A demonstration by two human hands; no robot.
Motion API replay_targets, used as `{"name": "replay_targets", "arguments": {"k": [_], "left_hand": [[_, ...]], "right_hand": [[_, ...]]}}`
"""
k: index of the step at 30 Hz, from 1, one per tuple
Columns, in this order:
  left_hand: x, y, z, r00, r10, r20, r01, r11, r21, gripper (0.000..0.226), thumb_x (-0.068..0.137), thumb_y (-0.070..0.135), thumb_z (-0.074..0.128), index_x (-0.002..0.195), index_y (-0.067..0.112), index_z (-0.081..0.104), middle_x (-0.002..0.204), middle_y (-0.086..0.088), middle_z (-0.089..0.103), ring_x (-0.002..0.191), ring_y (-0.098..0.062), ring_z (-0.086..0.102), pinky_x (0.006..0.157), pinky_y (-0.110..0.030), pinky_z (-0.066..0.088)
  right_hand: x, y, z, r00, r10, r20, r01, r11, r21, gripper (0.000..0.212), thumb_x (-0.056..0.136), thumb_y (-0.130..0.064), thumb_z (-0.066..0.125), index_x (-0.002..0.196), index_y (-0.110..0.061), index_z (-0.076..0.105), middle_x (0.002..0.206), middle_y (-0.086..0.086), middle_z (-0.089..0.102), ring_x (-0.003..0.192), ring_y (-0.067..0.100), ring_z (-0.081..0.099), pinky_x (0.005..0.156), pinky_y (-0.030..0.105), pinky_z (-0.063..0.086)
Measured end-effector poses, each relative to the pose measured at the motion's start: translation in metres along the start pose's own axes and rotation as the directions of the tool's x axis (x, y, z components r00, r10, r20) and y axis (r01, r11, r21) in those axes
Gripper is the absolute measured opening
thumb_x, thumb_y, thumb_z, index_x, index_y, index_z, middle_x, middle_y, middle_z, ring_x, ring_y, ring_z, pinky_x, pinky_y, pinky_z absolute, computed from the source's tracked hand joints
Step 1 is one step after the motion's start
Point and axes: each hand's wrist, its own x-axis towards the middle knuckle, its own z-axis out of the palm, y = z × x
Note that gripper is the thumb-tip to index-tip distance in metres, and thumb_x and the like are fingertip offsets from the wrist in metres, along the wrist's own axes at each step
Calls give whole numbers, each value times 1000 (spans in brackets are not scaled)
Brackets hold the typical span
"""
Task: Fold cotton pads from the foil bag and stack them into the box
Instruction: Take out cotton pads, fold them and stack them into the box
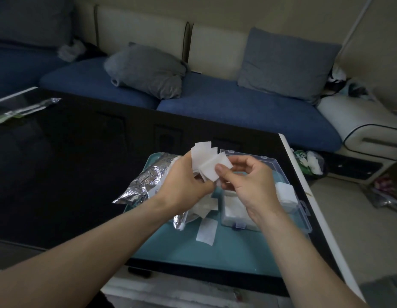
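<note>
My left hand [184, 185] grips a fanned bunch of white cotton pads [202, 155] above the teal tray [193, 250]. My right hand [248, 181] pinches the front pad [212, 168] of that bunch between thumb and fingers. The crumpled foil bag [141, 185] lies on the tray's left side, partly under my left wrist. A clear plastic box [288, 196] sits open on the tray's right side, with white folded pads inside. One loose pad [207, 231] lies flat on the tray in front of the bag.
The tray rests on a black glossy table [59, 163] with a white right edge. A clear plastic wrapper [24, 110] lies at the table's far left. A blue sofa [215, 107] with grey cushions stands behind. Bags sit on the floor at right.
</note>
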Motion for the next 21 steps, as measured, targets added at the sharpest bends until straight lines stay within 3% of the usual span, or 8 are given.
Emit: {"name": "replay_targets", "arguments": {"k": [3,7,9,11,15,19,21], "left_hand": [[-1,2,0,1000,8,-1,-8,1000,9,43,78,-3,74,109,23,57,94,6,70,83,-7,68,71,-21,56],[0,2,0,1000,-8,-22,10,997,82,39,76,-2,74,100,23,55,81,2,68,66,-12,62,64,-24,53],[1,-1,0,999,-19,-34,23,993,112,33,75,-1,73,96,19,57,79,-6,69,62,-11,57,62,-26,51],[3,-5,-2,998,-51,-25,53,991,121,30,75,0,74,97,15,59,82,-12,71,65,-14,60,67,-32,53],[3,-7,-3,992,-58,108,55,998,26,36,78,7,79,109,14,63,92,-8,74,84,-25,71,78,-39,59],[-1,-1,-1,967,-9,256,20,999,-42,35,80,5,76,110,19,64,95,5,74,87,-8,71,76,-21,56],[-1,0,1,956,-71,285,108,987,-118,33,71,4,69,100,20,63,84,7,71,79,-10,68,69,-20,53]], "right_hand": [[1,0,-1,999,-49,-24,48,998,-45,21,81,-16,82,97,-17,69,91,0,73,74,6,71,58,19,56],[6,-3,-8,996,-53,-75,55,998,32,15,85,-13,79,96,-14,70,92,4,73,82,15,72,65,25,59],[10,-6,-19,1000,-7,-23,11,985,174,14,84,-8,78,95,-10,70,93,7,72,85,19,72,69,27,59],[14,-8,-33,993,34,116,-66,955,289,20,76,-9,80,93,-10,70,90,4,72,84,18,71,68,25,57],[16,-4,-43,966,-44,255,50,999,-18,25,64,-15,86,85,-19,74,84,-1,74,74,13,68,64,25,54],[17,2,-36,961,-161,224,220,936,-274,30,73,-14,88,94,-29,73,94,-6,74,77,12,71,73,26,58],[19,3,-37,952,-190,241,262,911,-318,29,74,-18,88,93,-33,73,95,-9,74,75,8,69,74,25,56]]}}
